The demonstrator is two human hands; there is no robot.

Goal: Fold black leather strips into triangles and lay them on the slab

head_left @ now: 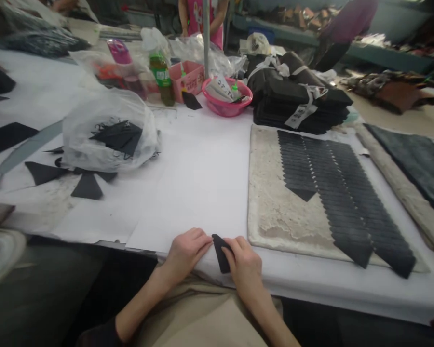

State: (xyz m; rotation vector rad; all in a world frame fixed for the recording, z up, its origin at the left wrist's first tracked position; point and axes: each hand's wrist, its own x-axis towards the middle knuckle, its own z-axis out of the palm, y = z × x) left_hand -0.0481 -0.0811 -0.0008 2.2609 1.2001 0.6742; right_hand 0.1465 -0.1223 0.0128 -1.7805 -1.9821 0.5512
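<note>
A small black triangular piece [221, 251] sits at the near edge of the white table [202, 183], held between both hands. My left hand [185, 251] pinches its left tip with curled fingers. My right hand [243, 262] grips its right side, fingers folded over it. To the right, a stained board [271, 207] carries two long overlapping rows of the same black pieces [340, 193].
A clear plastic bag [108, 130] of black pieces lies at the left, with loose black triangles [87, 185] beside it. A pink bowl [227, 99], a pink basket [188, 79], a green bottle [161, 77] and tied black bundles [300, 96] stand at the back. People stand beyond the table.
</note>
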